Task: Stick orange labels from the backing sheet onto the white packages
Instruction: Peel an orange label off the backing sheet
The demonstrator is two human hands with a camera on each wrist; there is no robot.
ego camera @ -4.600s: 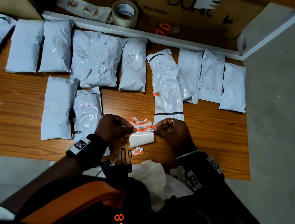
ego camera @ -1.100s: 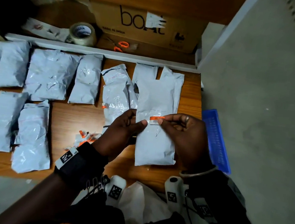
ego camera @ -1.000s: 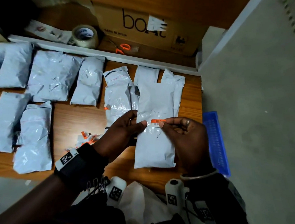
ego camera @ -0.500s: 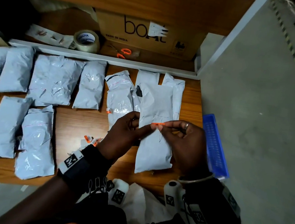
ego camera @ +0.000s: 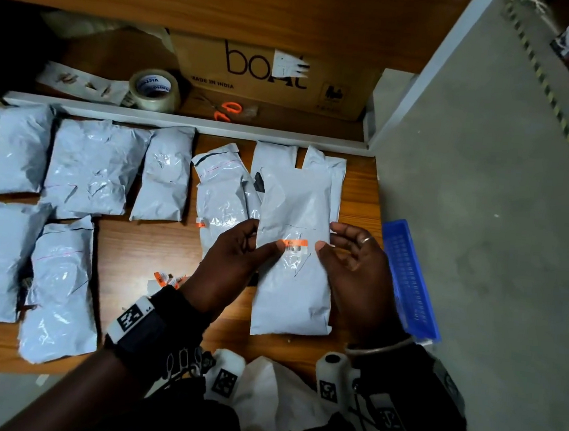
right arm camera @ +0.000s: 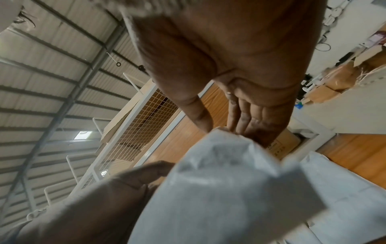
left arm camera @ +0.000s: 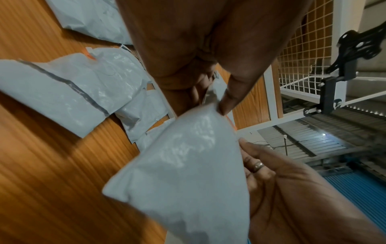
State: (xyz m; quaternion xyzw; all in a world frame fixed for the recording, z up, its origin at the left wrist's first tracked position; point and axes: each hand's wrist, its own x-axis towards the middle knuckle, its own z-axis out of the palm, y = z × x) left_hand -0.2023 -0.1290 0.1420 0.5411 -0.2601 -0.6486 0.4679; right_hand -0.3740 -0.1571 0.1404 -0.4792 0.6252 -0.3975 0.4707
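Note:
Both hands hold a white package [ego camera: 290, 284] tilted up over the table's right part. An orange label [ego camera: 295, 244] lies flat on its front. My left hand [ego camera: 266, 244] pinches the package's left edge, thumb in front beside the label and fingers behind. My right hand [ego camera: 327, 238] pinches the right edge the same way. The left wrist view shows the package [left arm camera: 188, 165] under my thumb. In the right wrist view the package [right arm camera: 229, 189] is blurred. The backing sheet [ego camera: 167, 279] with orange labels lies on the table, partly hidden by my left wrist.
Several white packages lie in rows on the wooden table [ego camera: 142, 254]; one [ego camera: 223, 192] carries an orange label [ego camera: 201, 222]. A tape roll [ego camera: 154, 90], orange scissors [ego camera: 228, 110] and a cardboard box [ego camera: 271, 73] sit behind. A blue tray [ego camera: 408, 281] hangs off the right edge.
A second ago both hands pinched the label over the package. Now the label lies flat on it and my thumbs have moved apart to either side.

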